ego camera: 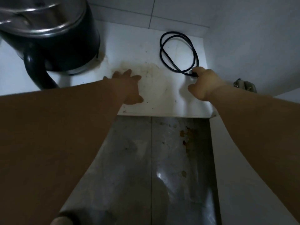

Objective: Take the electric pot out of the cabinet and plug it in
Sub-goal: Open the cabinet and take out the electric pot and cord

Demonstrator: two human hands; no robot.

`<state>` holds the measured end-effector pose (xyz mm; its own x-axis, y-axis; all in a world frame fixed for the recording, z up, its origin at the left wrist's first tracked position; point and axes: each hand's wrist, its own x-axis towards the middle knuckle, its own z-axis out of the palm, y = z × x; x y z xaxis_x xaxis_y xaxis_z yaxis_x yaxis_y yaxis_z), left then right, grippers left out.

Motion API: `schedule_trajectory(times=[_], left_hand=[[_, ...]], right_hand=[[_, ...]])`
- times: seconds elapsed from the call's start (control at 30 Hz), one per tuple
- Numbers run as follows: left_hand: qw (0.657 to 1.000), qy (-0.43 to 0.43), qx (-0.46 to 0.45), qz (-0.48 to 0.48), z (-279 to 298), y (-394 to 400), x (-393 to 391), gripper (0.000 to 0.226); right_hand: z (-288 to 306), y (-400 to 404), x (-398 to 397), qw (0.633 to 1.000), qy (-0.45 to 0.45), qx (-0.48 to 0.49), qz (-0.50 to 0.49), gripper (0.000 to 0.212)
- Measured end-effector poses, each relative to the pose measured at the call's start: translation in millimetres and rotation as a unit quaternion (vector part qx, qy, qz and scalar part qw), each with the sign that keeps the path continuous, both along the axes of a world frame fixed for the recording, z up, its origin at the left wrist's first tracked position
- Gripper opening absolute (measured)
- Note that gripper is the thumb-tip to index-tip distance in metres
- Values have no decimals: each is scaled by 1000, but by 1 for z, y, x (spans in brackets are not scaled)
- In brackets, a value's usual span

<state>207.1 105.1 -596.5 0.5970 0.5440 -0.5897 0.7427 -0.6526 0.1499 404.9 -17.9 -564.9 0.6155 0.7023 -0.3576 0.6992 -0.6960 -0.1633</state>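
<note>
Two things on the cabinet shelf (162, 101): electric pot (53, 38) and coiled cord (178, 52), right hand (204, 85) seemingly pinching its end, left hand (129, 88) spread.

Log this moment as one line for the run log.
pot: on cabinet shelf, left | cord: coiled, right | right hand: pinches cord end | left hand: open on shelf

Looks like a home kitchen, dimly lit. Shown by a black electric pot with a steel rim (48, 34) standing on a stained white cabinet shelf (154, 88), white wall tiles (129, 12) behind, a coiled black power cord (178, 52), a metal door hinge (245, 85) and grey glossy floor tiles (162, 168) below.
</note>
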Motion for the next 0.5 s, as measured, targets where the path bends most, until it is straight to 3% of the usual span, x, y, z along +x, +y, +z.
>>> schedule_trajectory(times=[0.27, 0.5], left_hand=[[990, 59, 99, -82, -9, -15, 11, 100], [987, 83, 85, -108, -2, -8, 13, 99]], right_hand=[[-17, 13, 23, 1000, 14, -4, -20, 75], [-26, 33, 33, 997, 5, -57, -42, 77]])
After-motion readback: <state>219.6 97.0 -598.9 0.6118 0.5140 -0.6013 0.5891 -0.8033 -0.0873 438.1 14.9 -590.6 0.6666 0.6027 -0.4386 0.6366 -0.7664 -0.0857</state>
